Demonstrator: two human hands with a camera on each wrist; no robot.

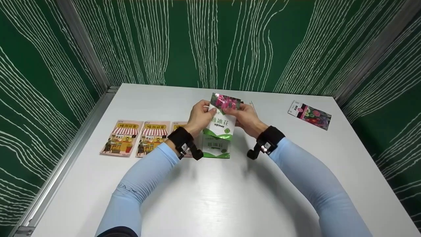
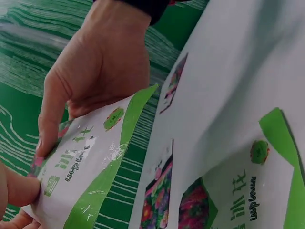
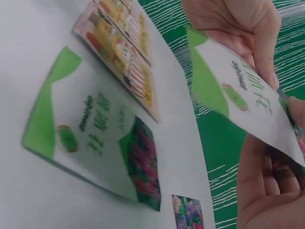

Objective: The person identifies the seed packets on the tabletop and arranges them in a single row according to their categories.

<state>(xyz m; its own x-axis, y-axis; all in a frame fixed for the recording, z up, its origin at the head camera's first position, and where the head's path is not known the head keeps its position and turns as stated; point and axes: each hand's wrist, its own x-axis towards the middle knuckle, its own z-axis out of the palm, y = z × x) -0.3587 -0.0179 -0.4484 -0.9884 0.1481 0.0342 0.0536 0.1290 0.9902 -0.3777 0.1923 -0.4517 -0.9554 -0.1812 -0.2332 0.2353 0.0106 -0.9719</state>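
A white and green seed packet (image 1: 221, 123) with pink flowers printed at its top is held up above the table. My left hand (image 1: 200, 117) pinches its left edge, thumb on the front. On its right side, my right hand (image 1: 246, 118) grips the upper part, also with the thumb in front. The right wrist view shows curled fingers of the right hand (image 3: 267, 191) behind the packet (image 3: 243, 90). Directly below lies a matching packet (image 1: 216, 148) flat on the table, partly covered by the held one in the head view.
Pink packets with a shop picture (image 1: 120, 138) lie in a row at the left, the last partly behind my left hand. A dark flower packet (image 1: 309, 115) lies at the back right. Another flower packet (image 2: 157, 195) lies behind my right hand. Green patterned walls surround the white table (image 1: 210, 197).
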